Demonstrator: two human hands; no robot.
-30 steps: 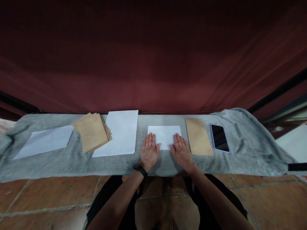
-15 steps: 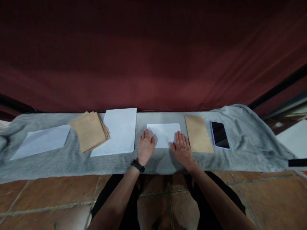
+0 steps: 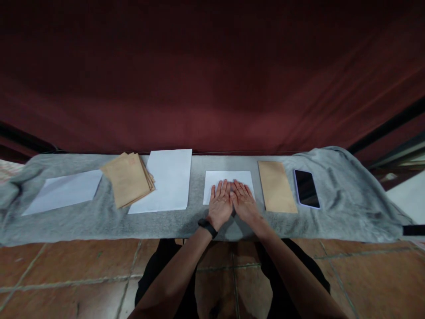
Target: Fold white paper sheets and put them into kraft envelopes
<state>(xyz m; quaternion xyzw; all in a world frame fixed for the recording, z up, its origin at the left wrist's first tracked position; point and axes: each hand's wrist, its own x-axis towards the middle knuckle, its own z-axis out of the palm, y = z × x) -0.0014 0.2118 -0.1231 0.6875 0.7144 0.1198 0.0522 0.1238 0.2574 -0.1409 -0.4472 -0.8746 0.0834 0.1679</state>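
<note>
A small white sheet of paper [image 3: 212, 177], perhaps folded, lies on the grey cloth in front of me. My left hand [image 3: 221, 201] rests flat on its middle, fingers stretched out and slightly spread, a black band on the wrist. Beside it, my right hand [image 3: 243, 199] is also flat on the paper, the two hands side by side and touching or nearly so. Their palms hide the paper's lower middle part. Just right of the paper lies one brown envelope [image 3: 277, 186].
A stack of white sheets [image 3: 169, 181] lies left of my hands, with several brown envelopes [image 3: 129, 181] overlapping its left edge. Another white sheet [image 3: 64, 191] is at the far left. A phone [image 3: 306, 188] lies on the right. Grey cloth [image 3: 352, 199] covers the narrow surface; a dark red curtain [image 3: 212, 88] hangs behind.
Both hands have moved inward from the paper's left and right sides and now lie together over its middle. The view has shifted slightly.
</note>
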